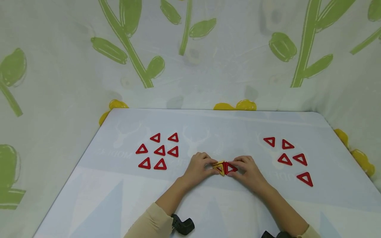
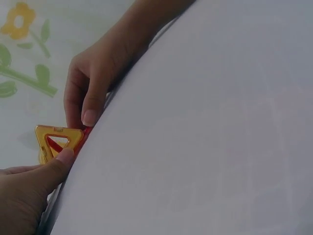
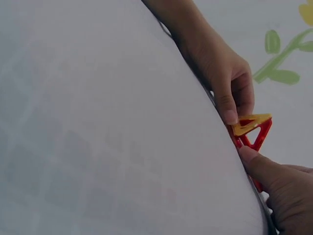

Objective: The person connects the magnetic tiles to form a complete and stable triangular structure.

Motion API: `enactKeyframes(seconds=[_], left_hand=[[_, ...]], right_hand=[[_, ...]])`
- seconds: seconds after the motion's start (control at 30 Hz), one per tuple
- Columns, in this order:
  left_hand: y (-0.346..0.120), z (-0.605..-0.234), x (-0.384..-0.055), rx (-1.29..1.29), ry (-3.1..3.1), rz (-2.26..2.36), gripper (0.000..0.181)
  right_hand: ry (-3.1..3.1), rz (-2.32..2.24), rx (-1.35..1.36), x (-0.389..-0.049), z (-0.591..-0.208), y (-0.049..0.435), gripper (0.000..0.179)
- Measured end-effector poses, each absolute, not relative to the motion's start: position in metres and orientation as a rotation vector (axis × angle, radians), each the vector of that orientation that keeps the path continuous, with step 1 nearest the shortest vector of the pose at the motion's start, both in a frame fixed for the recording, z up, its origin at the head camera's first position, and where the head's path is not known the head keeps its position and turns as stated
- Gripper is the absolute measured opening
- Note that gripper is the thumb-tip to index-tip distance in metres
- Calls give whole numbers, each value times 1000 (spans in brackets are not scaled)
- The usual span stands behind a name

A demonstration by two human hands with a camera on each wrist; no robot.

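Note:
Near the middle of the table, my left hand (image 1: 198, 167) pinches a yellow triangular magnetic tile (image 2: 58, 130) between thumb and fingers. My right hand (image 1: 249, 172) pinches a red triangular magnetic tile (image 1: 226, 168) from the other side. Both tiles are open frames with a triangular hole. In the head view they meet edge to edge between the two hands. The right wrist view shows the yellow tile tilted above a red frame (image 3: 265, 128) standing at an angle. Fingers partly hide the pieces, so how many tiles are joined is unclear.
Several red triangular tiles (image 1: 160, 168) lie flat and spaced apart on the left of the table. Another loose group of red tiles (image 1: 306, 180) lies on the right. A curtain (image 1: 223, 76) with green leaf prints surrounds the table's far and side edges.

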State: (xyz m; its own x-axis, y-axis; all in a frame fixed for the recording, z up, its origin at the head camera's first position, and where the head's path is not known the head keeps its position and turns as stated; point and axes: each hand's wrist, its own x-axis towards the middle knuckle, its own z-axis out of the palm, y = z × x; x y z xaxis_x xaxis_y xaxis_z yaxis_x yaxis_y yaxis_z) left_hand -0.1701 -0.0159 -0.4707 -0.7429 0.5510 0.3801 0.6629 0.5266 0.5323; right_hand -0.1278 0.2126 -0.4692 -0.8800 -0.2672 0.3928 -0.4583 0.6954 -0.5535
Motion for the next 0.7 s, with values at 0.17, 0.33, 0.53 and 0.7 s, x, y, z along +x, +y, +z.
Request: enactKeyframes(seconds=[0.17, 0.33, 0.53, 0.7], left_hand=[[-16, -473, -170, -1032, -2610, -1050, 35], [-16, -475, -172, -1030, -2607, -1049, 35], [-16, -476, -173, -1048, -2576, -1070, 33], [-16, -477, -174, -1046, -2574, -1070, 33]], right_hand=[[-2765, 1039, 419, -129, -465, 221, 29], [-2811, 1090, 418, -134, -467, 224, 25], [-2795, 1084, 438, -136, -467, 225, 21], [-2754, 1058, 446, -135, -467, 224, 21]])
